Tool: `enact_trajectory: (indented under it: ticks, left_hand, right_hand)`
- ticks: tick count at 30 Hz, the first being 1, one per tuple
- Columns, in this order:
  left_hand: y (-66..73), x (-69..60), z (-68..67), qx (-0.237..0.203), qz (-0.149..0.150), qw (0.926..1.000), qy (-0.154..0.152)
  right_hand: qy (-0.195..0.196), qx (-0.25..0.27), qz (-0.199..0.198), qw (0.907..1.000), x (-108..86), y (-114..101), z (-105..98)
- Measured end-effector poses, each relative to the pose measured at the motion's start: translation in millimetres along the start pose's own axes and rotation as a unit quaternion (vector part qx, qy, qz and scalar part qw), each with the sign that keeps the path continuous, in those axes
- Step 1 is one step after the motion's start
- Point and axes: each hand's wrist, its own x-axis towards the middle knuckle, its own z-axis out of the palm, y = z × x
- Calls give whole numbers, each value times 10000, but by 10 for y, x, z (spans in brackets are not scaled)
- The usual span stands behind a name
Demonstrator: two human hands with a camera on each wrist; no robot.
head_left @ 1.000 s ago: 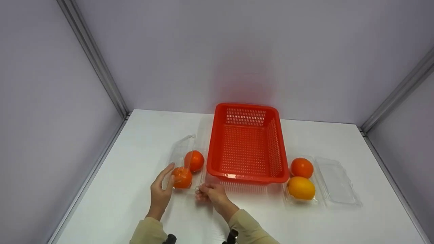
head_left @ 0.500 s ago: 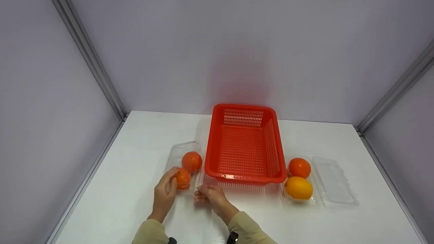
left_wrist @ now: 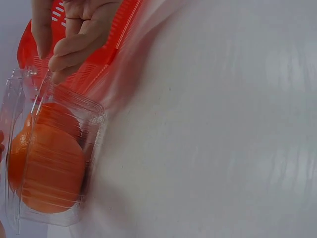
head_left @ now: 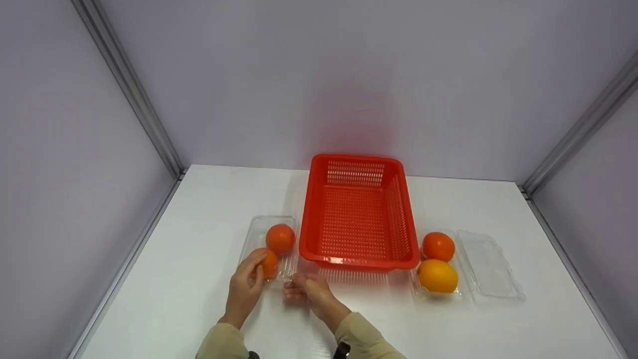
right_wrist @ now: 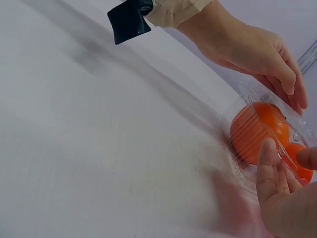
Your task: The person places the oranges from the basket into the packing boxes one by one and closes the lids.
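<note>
A clear plastic clamshell box stands left of the basket, holding two orange round fruits. The far fruit shows fully in the head view; the near fruit is partly covered by my left hand. In the right wrist view, the left hand's fingers rest on the raised lid, gently bent. My right hand pinches the box's near right corner between thumb and fingers. In the left wrist view, the lid is partly lowered over the fruit, a gap showing at its edge.
A red slotted basket stands centrally, close to the clamshell's right side. At right, a second clamshell lies with its lid folded flat, holding an orange fruit and a yellow-orange one. Pale walls enclose the white table.
The lid of the left clamshell has tipped down over the fruits, my left hand moving slightly right with it. My right hand keeps its pinch at the corner. The view has shifted slightly.
</note>
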Motion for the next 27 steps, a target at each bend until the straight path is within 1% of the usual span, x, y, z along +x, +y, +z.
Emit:
enact_trajectory:
  ticks: [3, 7, 11, 13, 17, 20, 22, 24, 27]
  left_hand:
    - [-5, 5, 3, 135, -46, 9999, -48]
    - [-13, 13, 9, 269, -31, 9996, -21]
    - [-20, 22, 20, 425, -5, 9991, -4]
    - [-23, 28, 29, 482, 49, 9988, 41]
    - [-24, 57, 51, 554, 318, 9979, 145]
    - [-25, 77, 65, 565, 516, 9969, 158]
    - [-26, 80, 66, 561, 564, 9967, 168]
    - [-19, 94, 58, 515, 552, 9970, 186]
    - [3, 133, 39, 525, 449, 9973, 242]
  right_hand:
    - [42, 29, -13, 10000, 1, -4, 13]
    - [92, 13, 19, 10000, 0, -2, 33]
    - [31, 14, 4, 10000, 0, 4, 38]
    - [-50, 63, -41, 10000, 2, 10, 38]
    - [-136, 171, -47, 9997, 7, 15, 40]
    - [-43, 224, 43, 9997, 12, 16, 45]
    - [34, 257, 96, 9996, 14, 16, 53]
    - [118, 286, 142, 9994, 16, 19, 64]
    - [221, 305, 180, 9991, 15, 24, 82]
